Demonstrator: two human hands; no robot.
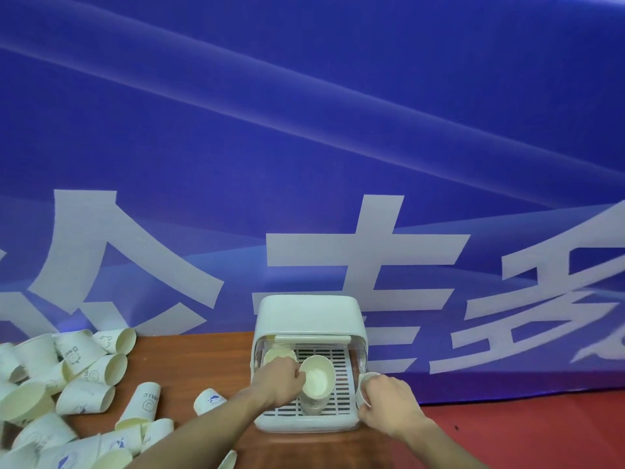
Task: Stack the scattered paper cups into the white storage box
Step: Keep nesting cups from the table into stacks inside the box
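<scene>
The white storage box (309,313) stands on the wooden table with its front open and a slotted tray inside. A stack of cream paper cups (316,384) stands upright on the tray. My left hand (280,380) grips the stack's rim on its left side. Behind that hand another cup (279,355) sits deeper in the box. My right hand (389,404) holds a single paper cup (367,380) just outside the box's right wall. Several loose paper cups (84,394) lie scattered on the table to the left.
A blue banner (304,147) with large white characters hangs right behind the table (209,360). Red floor covering (524,431) shows at the lower right. Two cups (208,401) lie between the pile and the box, near my left forearm.
</scene>
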